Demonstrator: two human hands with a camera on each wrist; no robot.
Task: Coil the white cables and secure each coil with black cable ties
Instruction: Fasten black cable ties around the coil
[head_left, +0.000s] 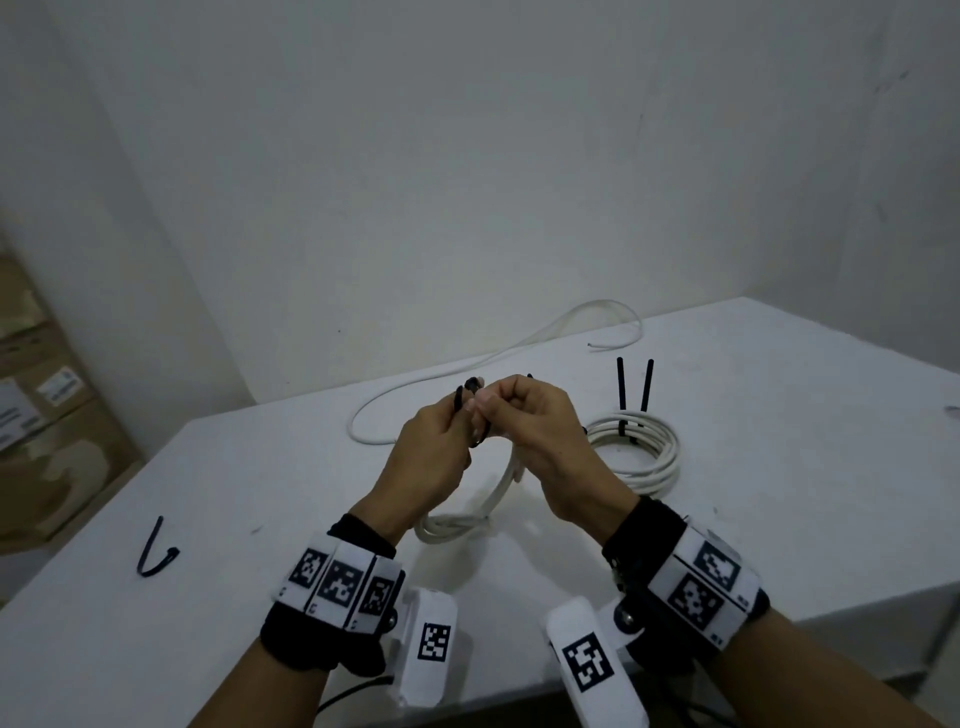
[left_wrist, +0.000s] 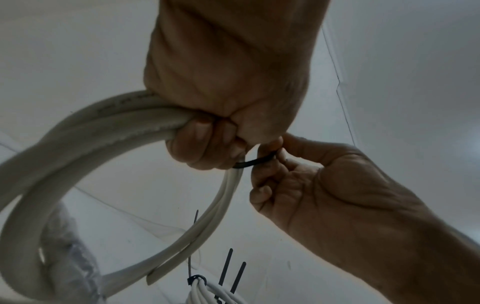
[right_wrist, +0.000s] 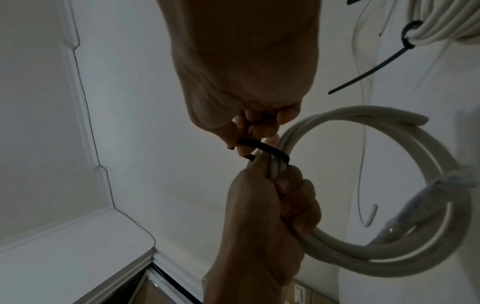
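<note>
Both hands are raised above the white table (head_left: 779, 467). My left hand (head_left: 457, 415) grips the top of a small white cable coil (head_left: 457, 522), which hangs down to the tabletop. A black cable tie (head_left: 472, 387) loops around the coil's strands right beside the left fingers. My right hand (head_left: 488, 405) pinches that tie. In the left wrist view the left hand (left_wrist: 213, 144) clamps the coil (left_wrist: 103, 127) while the right hand (left_wrist: 272, 156) holds the tie (left_wrist: 255, 162). The right wrist view shows the right hand (right_wrist: 246, 142) on the tie (right_wrist: 262, 149) and the left hand (right_wrist: 280, 181) around the coil (right_wrist: 389, 253).
A tied white coil (head_left: 639, 447) lies to the right, with two black tie tails (head_left: 634, 384) sticking up. A loose white cable (head_left: 467, 369) runs across the table's far side. A spare black tie (head_left: 156, 551) lies at the left. Cardboard boxes (head_left: 41, 415) stand beyond the left edge.
</note>
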